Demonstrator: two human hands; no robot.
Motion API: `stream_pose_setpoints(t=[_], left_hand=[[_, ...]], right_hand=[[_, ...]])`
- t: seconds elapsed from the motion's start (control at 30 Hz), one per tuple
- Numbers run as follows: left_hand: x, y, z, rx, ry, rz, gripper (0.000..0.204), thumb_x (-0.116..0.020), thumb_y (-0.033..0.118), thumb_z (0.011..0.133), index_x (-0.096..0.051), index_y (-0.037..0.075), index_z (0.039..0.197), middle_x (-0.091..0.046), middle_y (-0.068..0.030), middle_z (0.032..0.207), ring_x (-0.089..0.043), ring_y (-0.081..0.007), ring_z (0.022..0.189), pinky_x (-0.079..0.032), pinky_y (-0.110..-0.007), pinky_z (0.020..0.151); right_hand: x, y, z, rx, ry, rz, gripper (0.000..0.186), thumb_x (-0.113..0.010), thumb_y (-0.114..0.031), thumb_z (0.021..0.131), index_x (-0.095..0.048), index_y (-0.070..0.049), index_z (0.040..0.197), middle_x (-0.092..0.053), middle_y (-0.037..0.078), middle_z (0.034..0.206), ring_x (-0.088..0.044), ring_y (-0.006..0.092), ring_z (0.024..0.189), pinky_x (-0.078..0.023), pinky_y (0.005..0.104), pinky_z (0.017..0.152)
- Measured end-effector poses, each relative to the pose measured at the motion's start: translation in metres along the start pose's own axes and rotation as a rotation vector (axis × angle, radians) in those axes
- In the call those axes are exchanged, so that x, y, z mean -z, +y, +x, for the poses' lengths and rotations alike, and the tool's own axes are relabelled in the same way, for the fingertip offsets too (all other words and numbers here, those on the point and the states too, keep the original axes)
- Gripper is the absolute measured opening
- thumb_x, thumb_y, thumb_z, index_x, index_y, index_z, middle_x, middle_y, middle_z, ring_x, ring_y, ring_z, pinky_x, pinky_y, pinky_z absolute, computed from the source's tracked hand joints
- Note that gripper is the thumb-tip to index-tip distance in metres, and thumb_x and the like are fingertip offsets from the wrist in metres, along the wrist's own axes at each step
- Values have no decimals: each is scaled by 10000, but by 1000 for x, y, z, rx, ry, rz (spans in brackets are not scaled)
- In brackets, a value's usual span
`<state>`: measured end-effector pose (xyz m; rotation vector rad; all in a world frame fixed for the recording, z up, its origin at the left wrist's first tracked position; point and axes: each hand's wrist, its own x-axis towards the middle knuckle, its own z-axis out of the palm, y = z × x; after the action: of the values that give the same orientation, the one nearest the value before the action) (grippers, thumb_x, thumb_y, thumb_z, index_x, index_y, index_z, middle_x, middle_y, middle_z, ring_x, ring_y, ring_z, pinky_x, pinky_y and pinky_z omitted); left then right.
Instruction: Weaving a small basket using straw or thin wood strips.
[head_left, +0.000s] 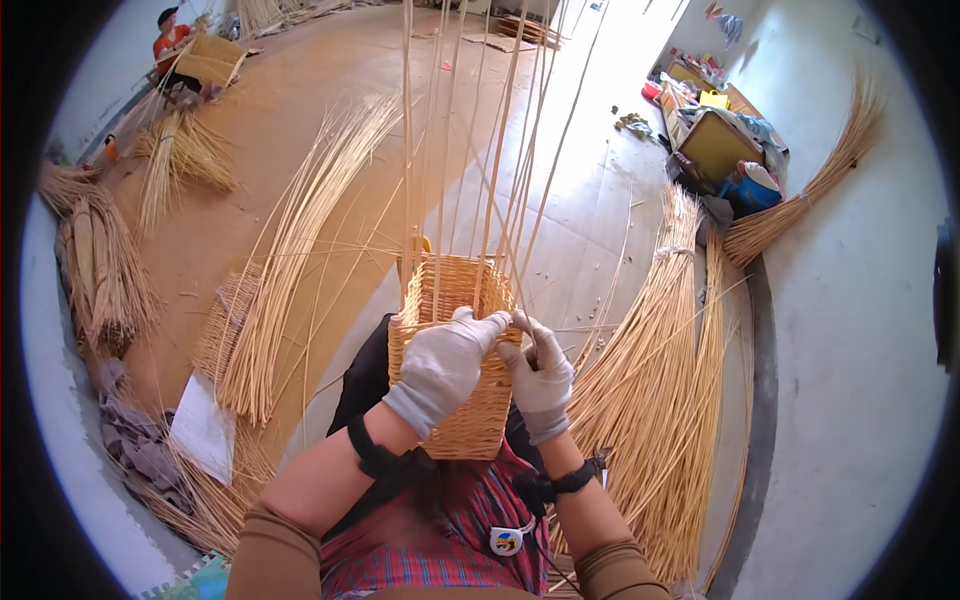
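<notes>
A woven wicker basket rests on my lap, with several tall upright reeds rising from its top. My left hand, in a pale grey glove, grips the front rim, its fingertips pointing right. My right hand, also gloved, is closed at the front right corner around the reed ends there, close to my left fingertips; exactly what lies between those fingertips is too small to tell. A white tape measure hangs at my clothing below the basket.
Long reed bundles lie right, loose reeds and a woven panel left. Tied bundles line the left wall. Another bundle leans on the right wall beside cluttered furniture. A person sits at the far left.
</notes>
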<state>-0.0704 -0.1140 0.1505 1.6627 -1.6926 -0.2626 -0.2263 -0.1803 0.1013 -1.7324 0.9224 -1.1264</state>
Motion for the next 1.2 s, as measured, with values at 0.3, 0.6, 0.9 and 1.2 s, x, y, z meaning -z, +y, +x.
stream_pose_setpoints(t=[0.3, 0.6, 0.9, 1.2], left_hand=[[-26, 5, -5, 111, -87, 257, 427, -570, 69, 944, -611, 104, 1368, -669, -160, 1124, -719, -303, 956, -587, -406, 759], [-13, 23, 2, 170, -198, 329, 425, -602, 148, 961, -586, 157, 1386, -645, -185, 1124, -716, -363, 916, -575, -441, 736], [15, -9, -19, -156, 230, -55, 514, -704, 140, 925, -589, 152, 1426, -656, -157, 1177, -681, -344, 1043, -563, -410, 885], [18, -17, -21, 121, -98, 317, 461, -610, 159, 972, -594, 235, 1427, -643, -146, 1201, -704, -346, 985, -580, -429, 819]], right_hand=[[13, 6, 0, -114, -3, 0, 450, -803, -85, 889, -672, -125, 1319, -475, -75, 681, -410, 25, 612, -383, 222, 556], [9, 17, -3, -161, -48, 7, 460, -814, -171, 887, -645, -155, 1315, -446, -59, 667, -426, 44, 613, -406, 260, 554], [22, -8, -1, -255, -64, -159, 448, -872, -228, 805, -712, -153, 1217, -582, 25, 731, -584, 136, 657, -513, 320, 633], [38, -12, 29, 244, -317, -340, 491, -870, -192, 746, -722, -128, 1211, -654, 131, 1203, -658, 320, 1141, -535, 380, 988]])
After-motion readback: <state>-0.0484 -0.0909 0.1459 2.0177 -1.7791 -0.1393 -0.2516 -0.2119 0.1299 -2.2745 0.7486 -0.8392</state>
